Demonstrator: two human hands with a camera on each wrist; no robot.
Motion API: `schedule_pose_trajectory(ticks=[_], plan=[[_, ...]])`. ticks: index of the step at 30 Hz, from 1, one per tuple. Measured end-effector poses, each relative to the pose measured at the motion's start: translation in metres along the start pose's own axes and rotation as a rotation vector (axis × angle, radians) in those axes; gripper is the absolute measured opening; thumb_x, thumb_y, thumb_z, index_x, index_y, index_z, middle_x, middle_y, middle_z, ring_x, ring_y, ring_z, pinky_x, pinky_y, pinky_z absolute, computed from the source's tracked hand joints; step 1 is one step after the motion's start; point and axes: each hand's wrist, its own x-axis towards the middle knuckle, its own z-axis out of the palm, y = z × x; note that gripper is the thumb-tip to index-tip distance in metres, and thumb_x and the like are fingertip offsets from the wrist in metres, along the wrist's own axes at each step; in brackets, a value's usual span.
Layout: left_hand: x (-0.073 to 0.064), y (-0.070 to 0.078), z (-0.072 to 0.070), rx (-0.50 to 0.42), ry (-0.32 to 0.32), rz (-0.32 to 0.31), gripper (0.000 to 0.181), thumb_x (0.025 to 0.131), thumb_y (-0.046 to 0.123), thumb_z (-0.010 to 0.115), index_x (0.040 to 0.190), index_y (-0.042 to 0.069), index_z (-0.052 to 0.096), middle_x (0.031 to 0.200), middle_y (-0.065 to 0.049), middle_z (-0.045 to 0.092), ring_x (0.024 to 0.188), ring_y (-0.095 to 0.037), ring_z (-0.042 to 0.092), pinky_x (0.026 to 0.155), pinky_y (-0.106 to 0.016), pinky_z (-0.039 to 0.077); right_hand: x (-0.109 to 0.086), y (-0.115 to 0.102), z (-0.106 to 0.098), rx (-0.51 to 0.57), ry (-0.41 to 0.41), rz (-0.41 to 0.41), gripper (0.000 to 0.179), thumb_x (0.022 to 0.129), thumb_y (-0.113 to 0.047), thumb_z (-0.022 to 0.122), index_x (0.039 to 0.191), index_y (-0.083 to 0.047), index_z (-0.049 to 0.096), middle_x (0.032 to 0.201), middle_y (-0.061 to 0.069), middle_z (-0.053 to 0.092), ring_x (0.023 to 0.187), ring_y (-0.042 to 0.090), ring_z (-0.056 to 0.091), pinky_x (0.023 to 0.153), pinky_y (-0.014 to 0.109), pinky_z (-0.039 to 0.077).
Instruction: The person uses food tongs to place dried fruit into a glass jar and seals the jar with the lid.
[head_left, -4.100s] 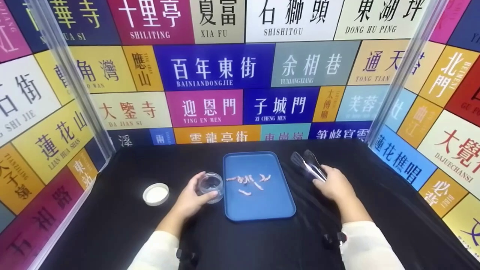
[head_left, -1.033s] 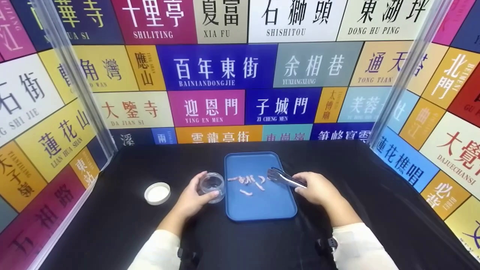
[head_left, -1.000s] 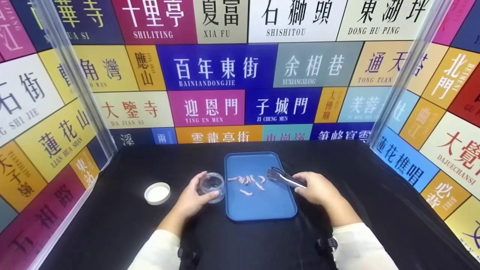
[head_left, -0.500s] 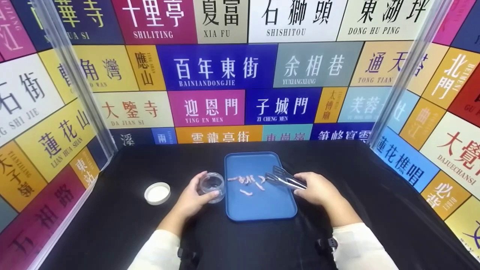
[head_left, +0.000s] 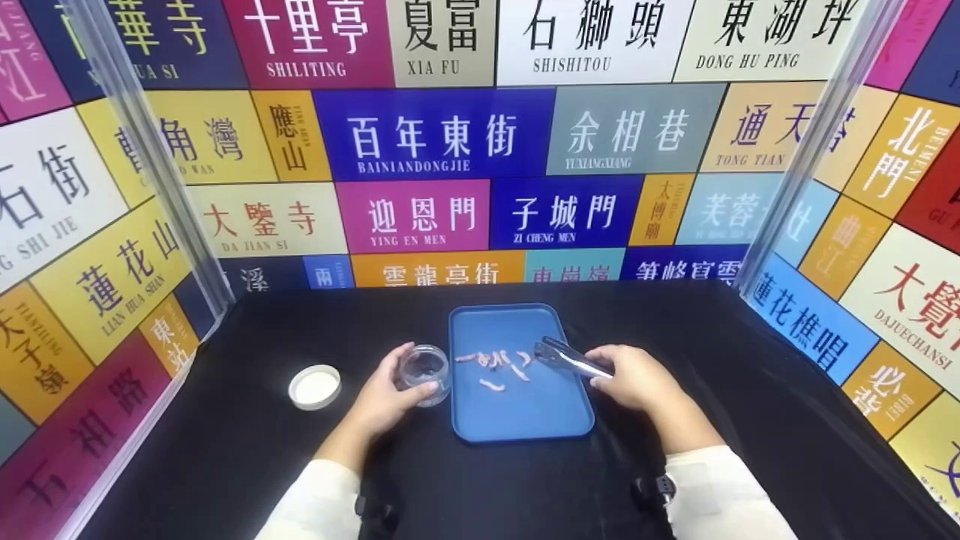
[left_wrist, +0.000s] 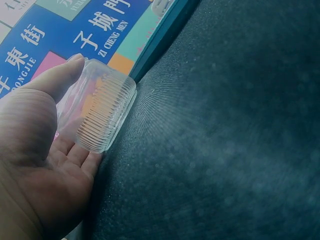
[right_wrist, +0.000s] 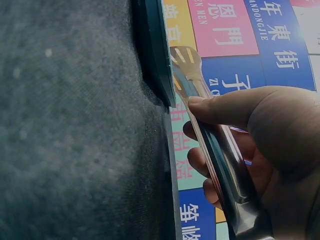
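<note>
My left hand point(head_left: 394, 390) grips a clear, lidless jar point(head_left: 424, 375) from its left side, right by the left edge of a blue tray point(head_left: 517, 420). In the left wrist view the thumb and fingers sit on either side of the jar point(left_wrist: 102, 107), and its ribbed lower wall shows close to the black cloth. Several small, pale pink curled pieces point(head_left: 493, 385) lie on the tray's middle and left. With my right hand point(head_left: 630, 379) I hold metal tongs point(head_left: 574, 358), slotted tips close together over the tray's right part. I cannot tell whether a piece is between them.
A round white lid point(head_left: 314, 387) lies left of the jar on the black tablecloth point(head_left: 337, 322). Panels printed with place names point(head_left: 431, 135) stand behind the table and on both sides. Clear upright posts point(head_left: 806, 165) mark the back corners.
My right hand has brought the tongs leftward from beside the tray to over its right part. Half a second ago their tips were spread; now they are closer together. The left hand holds its place.
</note>
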Motion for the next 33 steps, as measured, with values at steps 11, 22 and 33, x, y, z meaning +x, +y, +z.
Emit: schedule_pose_trajectory(ticks=[11,22,33], plan=[[-0.001,0.001,-0.001,-0.012,0.006,0.011,0.09,0.087,0.033,0.091,0.161,0.015,0.044,0.16,-0.014,0.057,0.143,-0.036,0.058,0.124,-0.057,0.043,0.0,-0.001,0.0,0.006,0.018,-0.015,0.031,0.099,-0.018,0.075,0.13,-0.014,0.075,0.124,0.013,0.078,0.113,0.034,0.071,0.109,0.063,0.054],[-0.001,0.003,0.0,-0.017,0.004,0.013,0.089,0.087,0.032,0.091,0.161,0.015,0.045,0.159,-0.014,0.057,0.142,-0.036,0.059,0.123,-0.057,0.045,-0.001,-0.018,-0.003,0.027,0.05,-0.016,0.038,0.1,-0.02,0.074,0.138,-0.017,0.072,0.139,0.015,0.072,0.131,0.04,0.066,0.115,0.065,0.049],[-0.001,0.001,0.0,-0.022,0.004,0.023,0.088,0.087,0.03,0.091,0.161,0.015,0.045,0.157,-0.015,0.058,0.139,-0.036,0.06,0.121,-0.057,0.046,0.003,-0.053,0.0,0.026,0.049,-0.053,0.041,0.099,-0.024,0.076,0.14,-0.023,0.072,0.145,0.013,0.07,0.138,0.038,0.062,0.119,0.063,0.047]])
